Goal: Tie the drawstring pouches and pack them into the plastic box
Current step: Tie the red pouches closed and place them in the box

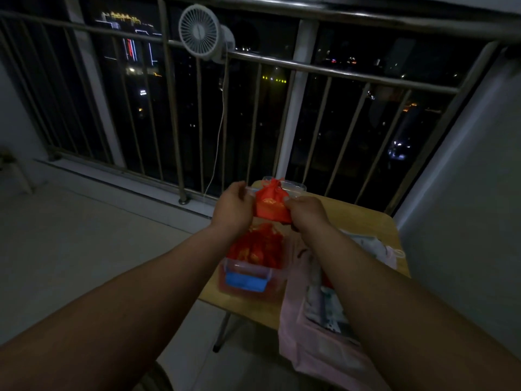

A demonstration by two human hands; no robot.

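Note:
A red drawstring pouch (271, 203) with gold print hangs in the air above the small table, its neck gathered at the top. My left hand (233, 206) sits at its left side with fingers curled by the pouch's upper edge. My right hand (306, 210) pinches the pouch's right side. Below them stands the clear plastic box (248, 273) with a blue clasp, holding several red pouches (256, 246). Whether the left fingers hold a string is hidden.
The wooden folding table (366, 218) stands against a metal balcony railing (282, 117). A clear lid (293, 187) lies at its far edge. Pink cloth and printed bags (318, 314) drape over the right side. A white fan (200, 32) is clipped to the railing.

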